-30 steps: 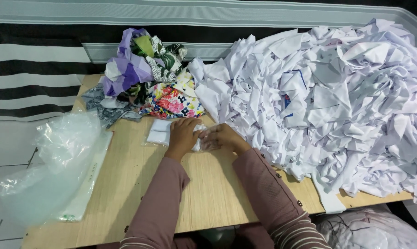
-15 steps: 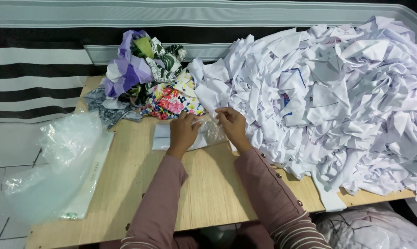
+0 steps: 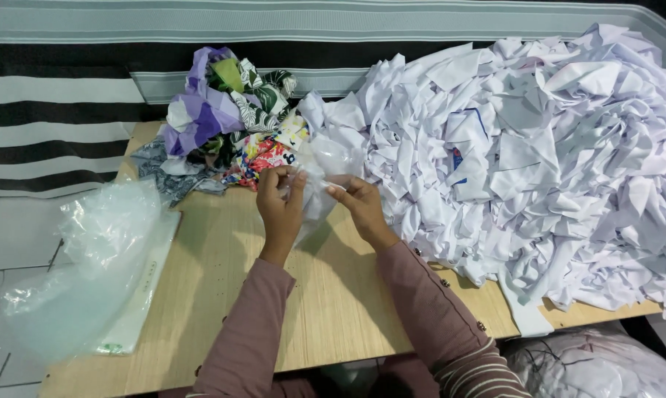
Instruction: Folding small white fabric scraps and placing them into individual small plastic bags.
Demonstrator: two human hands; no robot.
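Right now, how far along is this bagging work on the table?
Done: nothing looks packed yet. In hand: the left hand and right hand hold a clear plastic bag above the wooden table. Left: the big white fabric pile, the colourful fabric heap and the loose plastic bags.

White heap (image 3: 539, 162) — right edge seemingly cropped

White cloth heap (image 3: 539, 169), printed fabrics (image 3: 229, 118) (beside), wooden table (image 3: 333, 309).
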